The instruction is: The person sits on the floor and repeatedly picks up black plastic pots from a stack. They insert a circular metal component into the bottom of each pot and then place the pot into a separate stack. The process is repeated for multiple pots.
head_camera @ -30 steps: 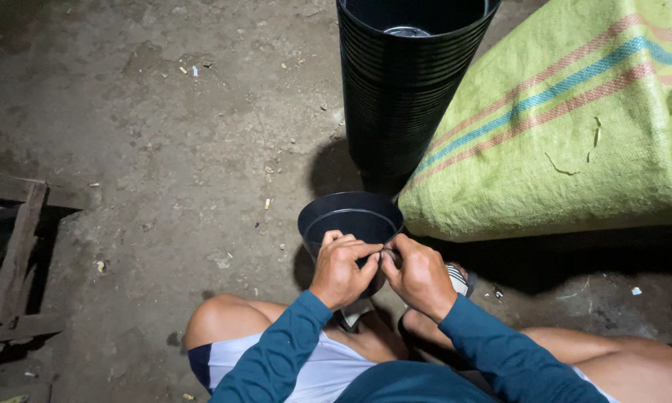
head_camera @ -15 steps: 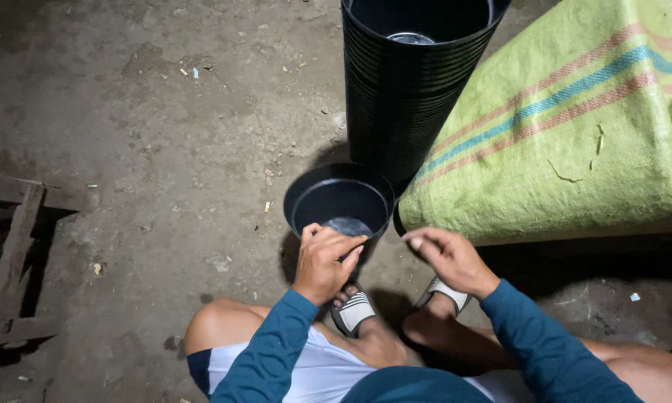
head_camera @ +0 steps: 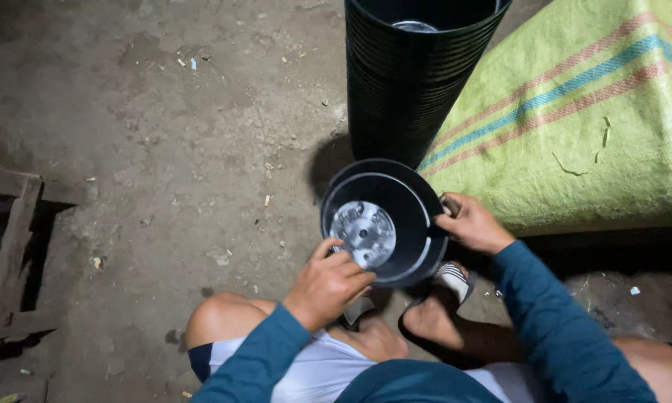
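A black plastic pot (head_camera: 409,195) with a shiny perforated bottom is tilted toward me, just above my feet in sandals. My left hand (head_camera: 327,282) grips its near rim from below. My right hand (head_camera: 471,222) holds the rim on the right side. Behind the pot stands a tall stack of black pots (head_camera: 410,75), nested one inside another.
A large green woven sack (head_camera: 574,119) with coloured stripes lies at the right, touching the stack. Wooden slats (head_camera: 11,254) lie at the left edge. The ground is dirty concrete with small scraps. My bare knees frame the bottom.
The hands moved apart from the pot's near rim to its two sides, and the pot tipped up so its inside faces me.
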